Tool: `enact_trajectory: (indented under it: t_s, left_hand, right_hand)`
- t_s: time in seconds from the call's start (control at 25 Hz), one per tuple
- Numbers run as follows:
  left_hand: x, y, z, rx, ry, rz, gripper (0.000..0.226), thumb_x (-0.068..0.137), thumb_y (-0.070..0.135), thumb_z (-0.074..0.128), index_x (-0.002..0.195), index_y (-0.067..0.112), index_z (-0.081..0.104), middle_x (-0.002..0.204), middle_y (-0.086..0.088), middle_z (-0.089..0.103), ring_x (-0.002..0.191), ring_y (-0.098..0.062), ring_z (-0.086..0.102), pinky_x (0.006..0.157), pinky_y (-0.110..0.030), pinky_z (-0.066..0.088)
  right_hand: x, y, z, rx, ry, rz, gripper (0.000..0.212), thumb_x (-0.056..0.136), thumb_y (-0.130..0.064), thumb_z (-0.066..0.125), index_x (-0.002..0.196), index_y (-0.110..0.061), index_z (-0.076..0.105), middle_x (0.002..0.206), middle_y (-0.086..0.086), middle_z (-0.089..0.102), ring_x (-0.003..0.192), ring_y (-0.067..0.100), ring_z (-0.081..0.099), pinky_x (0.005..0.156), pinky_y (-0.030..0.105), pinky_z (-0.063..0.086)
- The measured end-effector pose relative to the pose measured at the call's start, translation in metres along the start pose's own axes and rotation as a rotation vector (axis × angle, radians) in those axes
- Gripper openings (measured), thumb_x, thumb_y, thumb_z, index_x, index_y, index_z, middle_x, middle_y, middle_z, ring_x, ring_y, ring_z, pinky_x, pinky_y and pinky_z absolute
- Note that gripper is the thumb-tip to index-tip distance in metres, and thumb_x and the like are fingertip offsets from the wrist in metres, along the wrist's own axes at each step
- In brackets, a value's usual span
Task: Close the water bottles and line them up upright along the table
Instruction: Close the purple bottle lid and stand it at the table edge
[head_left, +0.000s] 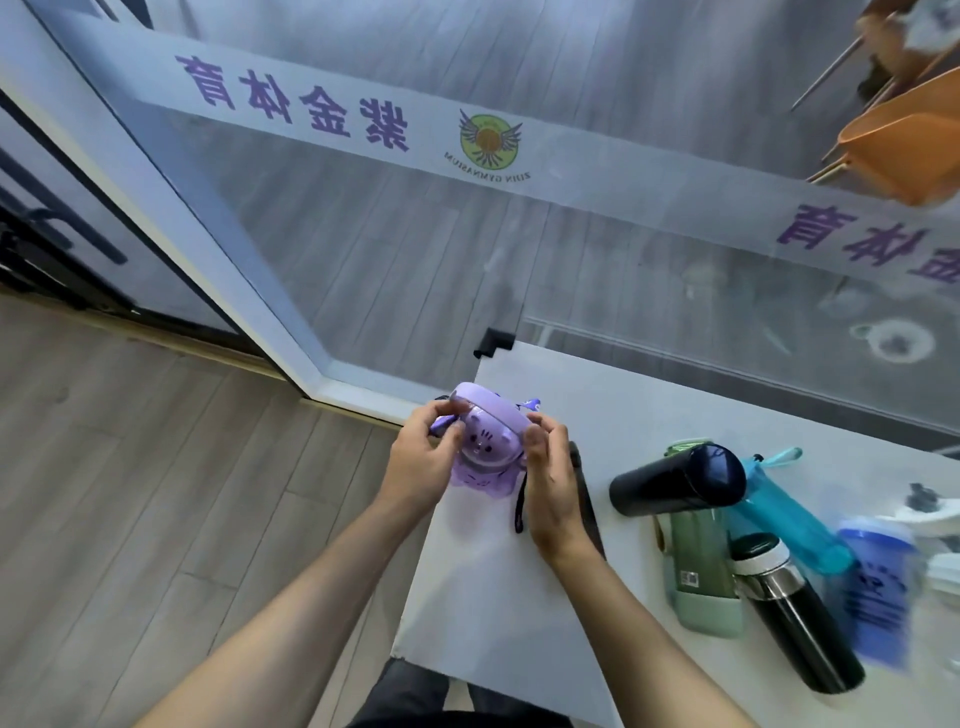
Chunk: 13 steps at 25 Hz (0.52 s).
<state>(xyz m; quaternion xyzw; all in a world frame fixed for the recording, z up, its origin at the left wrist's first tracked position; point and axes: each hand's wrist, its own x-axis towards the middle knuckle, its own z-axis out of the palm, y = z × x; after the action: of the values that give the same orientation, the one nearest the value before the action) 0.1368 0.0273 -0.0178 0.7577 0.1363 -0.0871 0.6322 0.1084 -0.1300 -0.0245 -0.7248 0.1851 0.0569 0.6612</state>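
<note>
- While the purple bottle (480, 447) with a cat face stands near the left edge of the white table (519, 597), I hold it from both sides.
- My left hand (423, 460) grips its lid side, fingers curled.
- My right hand (550, 478) presses the other side, beside a dark strap (521, 506).
- To the right lie a black bottle (680, 480), a green bottle (704, 566), a teal bottle (789, 512), a steel-and-black flask (797, 613) and a blurred blue cup (878, 582).
</note>
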Motion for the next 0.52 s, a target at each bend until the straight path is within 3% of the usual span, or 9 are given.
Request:
enact_trajectory:
  t_s: [0.08, 0.16, 0.28, 0.4, 0.48, 0.52]
  left_hand:
    - [0.004, 0.002, 0.000, -0.002, 0.011, -0.058, 0.015, 0.093, 0.020, 0.058, 0.103, 0.024, 0.069, 0.100, -0.002, 0.071, 0.094, -0.023, 0.066, 0.088, -0.039, 0.055]
    - [0.012, 0.005, 0.000, 0.048, 0.078, -0.086, 0.014, 0.087, 0.033, 0.059, 0.094, 0.026, 0.069, 0.089, 0.003, 0.072, 0.085, -0.019, 0.065, 0.083, -0.036, 0.053]
    - [0.029, 0.005, 0.006, 0.066, 0.107, -0.108, 0.005, 0.085, 0.028, 0.062, 0.087, 0.029, 0.067, 0.089, 0.008, 0.072, 0.089, -0.017, 0.068, 0.082, -0.033, 0.054]
    - [0.041, -0.006, -0.001, 0.068, 0.148, -0.196, 0.019, 0.082, 0.019, 0.069, 0.099, 0.027, 0.066, 0.112, -0.002, 0.066, 0.095, -0.021, 0.067, 0.085, -0.033, 0.055]
    - [0.045, -0.018, -0.009, 0.066, 0.178, -0.331, 0.040, 0.079, 0.019, 0.076, 0.117, 0.019, 0.060, 0.124, -0.008, 0.054, 0.098, -0.024, 0.066, 0.094, -0.039, 0.054]
    - [0.047, -0.023, -0.013, 0.001, 0.177, -0.415, 0.047, 0.079, 0.018, 0.078, 0.121, 0.012, 0.058, 0.121, -0.011, 0.055, 0.094, -0.024, 0.066, 0.095, -0.040, 0.054]
  right_hand:
    - [0.001, -0.001, 0.001, -0.064, 0.057, -0.015, 0.052, 0.085, -0.083, 0.038, 0.117, -0.044, 0.054, 0.115, -0.020, 0.065, 0.109, -0.002, 0.061, 0.089, 0.015, 0.047]
    - [0.017, -0.007, 0.003, -0.168, 0.159, 0.027, 0.040, 0.091, -0.076, 0.035, 0.104, -0.043, 0.053, 0.098, -0.021, 0.066, 0.094, -0.004, 0.063, 0.074, 0.007, 0.042]
    - [0.053, -0.011, -0.001, -0.350, 0.142, 0.272, 0.031, 0.105, -0.044, 0.039, 0.109, -0.018, 0.056, 0.106, 0.007, 0.068, 0.100, 0.031, 0.062, 0.079, 0.032, 0.042]
    - [0.063, -0.006, -0.007, -0.418, 0.117, 0.373, 0.036, 0.106, -0.037, 0.039, 0.122, -0.010, 0.056, 0.121, 0.017, 0.063, 0.105, 0.033, 0.056, 0.084, 0.035, 0.041]
    - [0.045, -0.003, -0.010, -0.362, 0.199, 0.303, 0.038, 0.103, -0.039, 0.046, 0.131, -0.015, 0.053, 0.120, 0.014, 0.059, 0.110, 0.031, 0.056, 0.097, 0.039, 0.045]
    - [0.033, 0.001, -0.008, -0.325, 0.249, 0.260, 0.038, 0.102, -0.038, 0.050, 0.133, -0.017, 0.052, 0.119, 0.012, 0.058, 0.110, 0.028, 0.055, 0.100, 0.040, 0.044]
